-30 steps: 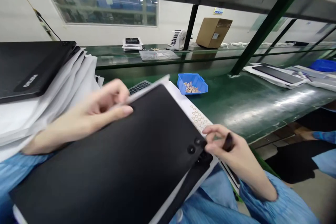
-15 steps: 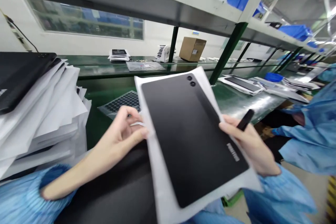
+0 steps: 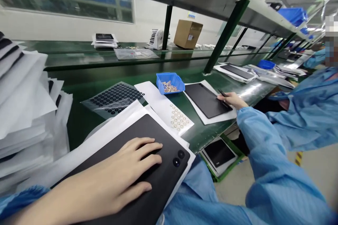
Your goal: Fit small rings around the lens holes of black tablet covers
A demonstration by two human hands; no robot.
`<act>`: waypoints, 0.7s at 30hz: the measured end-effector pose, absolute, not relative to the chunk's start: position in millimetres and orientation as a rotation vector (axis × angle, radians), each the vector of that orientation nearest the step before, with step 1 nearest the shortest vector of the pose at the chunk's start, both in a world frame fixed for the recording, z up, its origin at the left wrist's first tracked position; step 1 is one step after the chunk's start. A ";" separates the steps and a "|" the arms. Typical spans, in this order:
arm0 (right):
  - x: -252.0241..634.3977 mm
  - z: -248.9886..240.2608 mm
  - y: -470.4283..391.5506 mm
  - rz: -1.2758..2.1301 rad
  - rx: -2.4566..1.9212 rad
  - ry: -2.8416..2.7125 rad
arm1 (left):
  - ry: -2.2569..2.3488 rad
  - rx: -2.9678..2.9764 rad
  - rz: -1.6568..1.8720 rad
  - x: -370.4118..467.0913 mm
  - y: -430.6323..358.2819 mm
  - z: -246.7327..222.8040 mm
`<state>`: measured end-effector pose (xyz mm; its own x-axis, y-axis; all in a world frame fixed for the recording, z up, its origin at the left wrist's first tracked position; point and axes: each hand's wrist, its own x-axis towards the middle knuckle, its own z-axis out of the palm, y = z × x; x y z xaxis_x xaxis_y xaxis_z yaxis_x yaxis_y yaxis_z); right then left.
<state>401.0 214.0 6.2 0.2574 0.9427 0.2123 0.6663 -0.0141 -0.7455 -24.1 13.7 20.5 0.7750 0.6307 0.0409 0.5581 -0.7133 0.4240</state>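
My left hand (image 3: 132,172) lies flat, fingers spread, on the dark back of a tablet (image 3: 155,140) with two camera lenses at its corner. White paper sticks out from under that tablet. Farther right, my right hand (image 3: 235,100) has its fingers closed around a slim black pen-like tool (image 3: 223,93). It rests at the edge of a second dark tablet (image 3: 202,97) lying on a white sheet (image 3: 211,119) on the bench. Between the tablets are a white sheet of small gold-coloured rings (image 3: 180,117) and a blue bin (image 3: 171,76) of small ring-shaped parts.
A tall stack of paper-wrapped tablets (image 3: 29,112) stands at left. Black rings on a clear plastic sheet (image 3: 113,98) lie behind my left hand. A green crate (image 3: 224,177) with a tablet sits below the bench edge. A shelf post (image 3: 227,35) rises ahead; a co-worker's blue sleeve (image 3: 303,116) is at right.
The tablet on paper held in both hands now lies on the bench at right, beside my right hand. My left hand has moved down onto another tablet. The view has shifted, revealing the blue bin.
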 end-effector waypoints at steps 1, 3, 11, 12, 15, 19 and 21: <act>399.3 8.3 215.5 0.431 -1.792 -1.435 | 0.890 2.590 0.267 -22.6 13.5 19.7; 389.3 15.6 205.9 0.352 -1.781 -1.349 | 0.884 2.637 0.297 -20.3 12.9 17.8; 257.0 5.2 45.2 1.011 -1.089 -1.420 | 0.880 2.944 0.500 -7.3 3.3 13.8; 245.2 -1.7 30.3 0.986 -1.040 -1.408 | 0.888 2.977 0.486 -4.8 1.6 13.8; 227.2 -17.8 8.5 0.988 -1.011 -1.326 | 0.935 3.015 0.426 0.5 -2.0 12.7; 220.1 -23.1 7.8 0.994 -1.065 -1.283 | 0.958 3.088 0.464 1.5 -3.1 0.1; 216.4 -21.7 8.6 0.939 -1.113 -1.269 | 0.976 3.108 0.554 1.2 -3.6 -10.8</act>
<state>216.4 8.6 -21.7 0.0962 0.9671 0.2356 0.0577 0.2308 -0.9713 1.2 -3.6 -10.8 0.7709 0.5246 0.3612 0.5789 -0.8136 -0.0537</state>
